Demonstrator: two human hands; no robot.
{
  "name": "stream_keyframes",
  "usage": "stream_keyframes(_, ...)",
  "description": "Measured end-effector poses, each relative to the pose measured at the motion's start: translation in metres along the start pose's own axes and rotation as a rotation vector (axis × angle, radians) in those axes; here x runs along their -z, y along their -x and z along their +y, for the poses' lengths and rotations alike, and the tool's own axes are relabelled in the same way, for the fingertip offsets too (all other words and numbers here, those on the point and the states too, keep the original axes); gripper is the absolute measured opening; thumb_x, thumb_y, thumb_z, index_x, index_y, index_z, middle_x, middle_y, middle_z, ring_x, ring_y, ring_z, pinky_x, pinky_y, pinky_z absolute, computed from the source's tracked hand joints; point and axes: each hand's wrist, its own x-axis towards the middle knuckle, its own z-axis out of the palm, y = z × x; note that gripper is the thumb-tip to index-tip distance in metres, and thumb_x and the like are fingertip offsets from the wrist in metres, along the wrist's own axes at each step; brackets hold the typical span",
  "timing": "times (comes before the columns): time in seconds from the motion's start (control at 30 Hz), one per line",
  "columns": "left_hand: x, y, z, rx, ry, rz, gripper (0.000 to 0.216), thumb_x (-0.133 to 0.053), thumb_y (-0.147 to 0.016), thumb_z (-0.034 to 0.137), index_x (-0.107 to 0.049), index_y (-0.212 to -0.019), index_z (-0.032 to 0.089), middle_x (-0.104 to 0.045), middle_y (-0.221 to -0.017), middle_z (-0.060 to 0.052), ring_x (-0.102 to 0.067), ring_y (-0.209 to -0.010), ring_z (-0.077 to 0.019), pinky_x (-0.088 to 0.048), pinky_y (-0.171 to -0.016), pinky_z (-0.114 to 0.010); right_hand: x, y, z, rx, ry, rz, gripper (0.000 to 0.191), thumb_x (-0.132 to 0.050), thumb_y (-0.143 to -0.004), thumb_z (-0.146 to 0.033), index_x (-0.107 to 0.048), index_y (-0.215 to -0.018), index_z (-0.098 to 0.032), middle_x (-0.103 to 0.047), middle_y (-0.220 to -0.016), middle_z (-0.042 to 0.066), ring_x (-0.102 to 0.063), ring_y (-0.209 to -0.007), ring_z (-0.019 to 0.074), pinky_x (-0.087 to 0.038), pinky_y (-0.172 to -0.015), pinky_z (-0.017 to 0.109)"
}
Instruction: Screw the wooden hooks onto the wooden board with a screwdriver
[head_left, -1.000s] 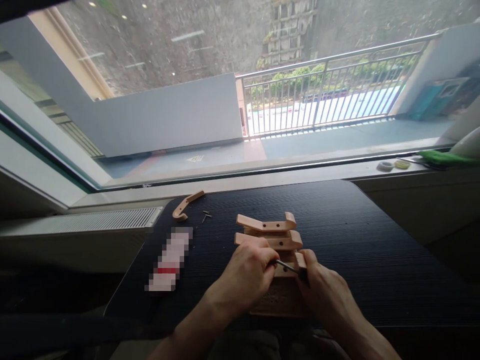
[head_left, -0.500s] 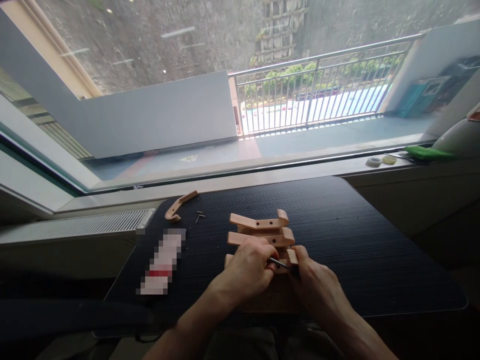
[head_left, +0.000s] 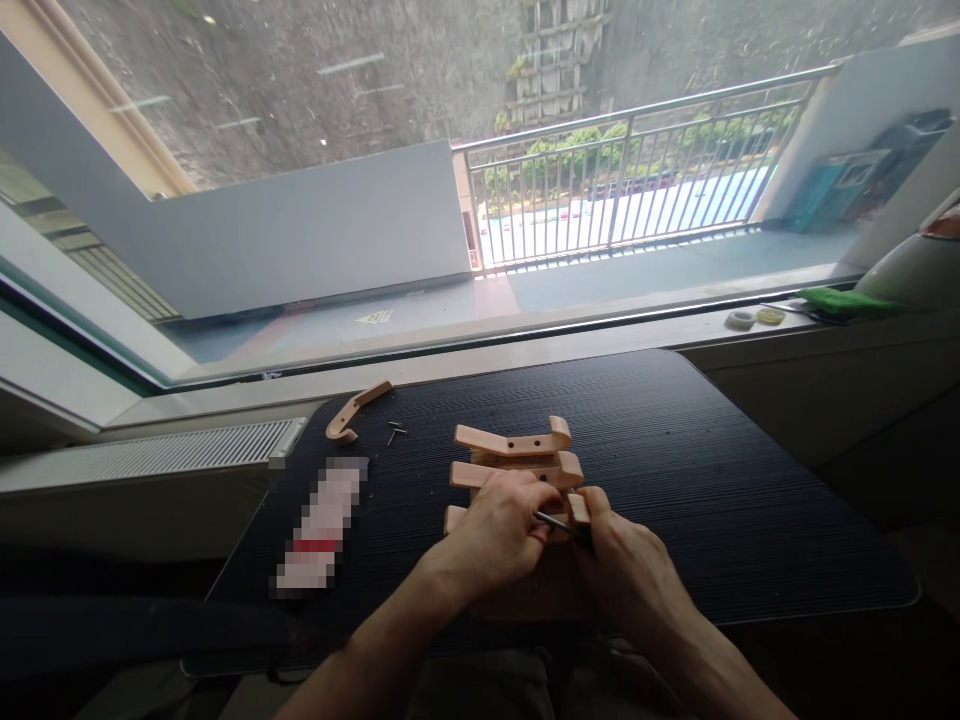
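My right hand (head_left: 626, 545) is closed round the dark handle of what looks like a screwdriver (head_left: 553, 522), its metal shaft pointing left. At the shaft's far end, my left hand (head_left: 502, 520) pinches with thumb and fingers; the tip itself is hidden. Both hands are over the nearest of three curved wooden hooks, this near hook (head_left: 578, 508) being partly covered by them. Behind it lie the middle hook (head_left: 566, 468) and the far hook (head_left: 517, 442), both with dark screw holes. All three rest across a wooden board (head_left: 532, 597), mostly in shadow.
On the black table (head_left: 720, 480), a loose wooden hook (head_left: 352, 410) lies at the far left beside several small screws (head_left: 396, 432). A blurred pink packet (head_left: 322, 525) is nearer me. Tape rolls (head_left: 741, 320) and a green item (head_left: 847, 302) sit on the windowsill.
The view has shifted slightly, so everything sits a little further left. Both hands keep almost the same pose on the screwdriver, and the hooks stay in place.
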Motion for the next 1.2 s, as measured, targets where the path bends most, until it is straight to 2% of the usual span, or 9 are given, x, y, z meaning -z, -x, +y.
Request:
stream_keyframes(0.1, -0.0008, 0.0012, -0.0012, 0.007, 0.039, 0.000, 0.040, -0.053, -0.073, 0.007, -0.066, -0.108, 0.021, -0.068, -0.106, -0.006, -0.059, -0.103, -0.0238, -0.044, -0.094, -0.034, 0.0012, 0.0005, 0.0001, -0.006, -0.012, -0.027, 0.014, -0.046, -0.084, -0.009, -0.043, -0.096, -0.017, -0.067, -0.068, 0.003, -0.067, -0.065, 0.0220, -0.027, -0.053, 0.025)
stream_keyframes(0.2, -0.0013, 0.0009, -0.0006, 0.026, 0.072, 0.006, 0.040, -0.053, -0.074, 0.006, -0.065, -0.108, 0.022, -0.069, -0.105, -0.004, -0.060, -0.102, -0.0225, -0.044, -0.093, -0.033, 0.0022, 0.0001, -0.0004, -0.018, -0.025, -0.046, 0.015, -0.045, -0.085, -0.008, -0.043, -0.097, -0.017, -0.067, -0.070, 0.004, -0.068, -0.067, 0.0234, -0.028, -0.054, 0.026)
stream_keyframes(0.3, -0.0005, 0.0001, 0.0014, 0.033, -0.005, 0.043, 0.034, -0.057, -0.074, 0.008, -0.065, -0.104, 0.022, -0.068, -0.104, -0.005, -0.059, -0.100, -0.0223, -0.043, -0.092, -0.034, 0.0016, -0.0011, -0.0004, -0.030, -0.029, -0.060, 0.016, -0.046, -0.084, -0.008, -0.043, -0.098, -0.016, -0.068, -0.072, 0.004, -0.068, -0.070, 0.0245, -0.029, -0.055, 0.026)
stream_keyframes(0.47, 0.0023, 0.0032, 0.0024, 0.084, -0.251, 0.071, 0.019, -0.067, -0.073, 0.023, -0.066, -0.091, 0.019, -0.065, -0.095, -0.005, -0.055, -0.096, -0.0247, -0.041, -0.091, -0.041, -0.0024, -0.0021, 0.0013, -0.039, -0.034, -0.066, 0.016, -0.050, -0.086, -0.014, -0.043, -0.099, -0.016, -0.068, -0.073, 0.005, -0.068, -0.071, 0.0246, -0.029, -0.055, 0.026)
stream_keyframes(0.6, 0.0015, 0.0054, 0.0016, 0.052, -0.280, 0.060, 0.007, -0.063, -0.076, 0.019, -0.067, -0.082, 0.021, -0.066, -0.090, -0.002, -0.053, -0.094, -0.0227, -0.038, -0.091, -0.040, -0.0044, -0.0026, 0.0024, -0.053, -0.027, -0.069, 0.015, -0.049, -0.086, -0.013, -0.043, -0.099, -0.017, -0.068, -0.071, 0.005, -0.068, -0.070, 0.0258, -0.028, -0.055, 0.027)
stream_keyframes(0.73, -0.0008, 0.0044, 0.0033, 0.020, -0.237, 0.057, 0.008, -0.060, -0.078, 0.018, -0.067, -0.079, 0.022, -0.068, -0.089, 0.000, -0.053, -0.091, -0.0209, -0.037, -0.090, -0.040, -0.0036, -0.0028, 0.0021, -0.055, -0.026, -0.072, 0.015, -0.048, -0.086, -0.012, -0.043, -0.099, -0.017, -0.068, -0.072, 0.005, -0.068, -0.070, 0.0261, -0.028, -0.054, 0.027)
stream_keyframes(0.9, -0.0020, 0.0034, 0.0035, 0.024, -0.209, 0.060, 0.020, -0.059, -0.078, 0.018, -0.068, -0.094, 0.025, -0.069, -0.096, -0.001, -0.053, -0.094, -0.0220, -0.036, -0.093, -0.041, -0.0024, -0.0020, 0.0013, -0.053, -0.021, -0.067, 0.014, -0.048, -0.086, -0.012, -0.043, -0.098, -0.017, -0.068, -0.072, 0.004, -0.068, -0.069, 0.0248, -0.028, -0.054, 0.027)
stream_keyframes(1.07, -0.0012, 0.0036, 0.0022, 0.030, -0.192, 0.043, 0.015, -0.059, -0.078, 0.017, -0.070, -0.084, 0.025, -0.069, -0.091, 0.000, -0.053, -0.094, -0.0215, -0.034, -0.095, -0.041, -0.0032, -0.0018, 0.0016, -0.047, -0.010, -0.064, 0.014, -0.048, -0.084, -0.011, -0.043, -0.096, -0.017, -0.067, -0.069, 0.004, -0.068, -0.067, 0.0243, -0.027, -0.053, 0.026)
stream_keyframes(1.2, -0.0014, 0.0035, 0.0029, 0.008, -0.163, 0.064, 0.022, -0.059, -0.077, 0.017, -0.069, -0.094, 0.028, -0.069, -0.092, 0.001, -0.053, -0.093, -0.0203, -0.034, -0.096, -0.041, -0.0035, -0.0015, 0.0026, -0.042, -0.004, -0.055, 0.015, -0.049, -0.084, -0.012, -0.044, -0.096, -0.017, -0.067, -0.069, 0.004, -0.067, -0.067, 0.0237, -0.026, -0.053, 0.026)
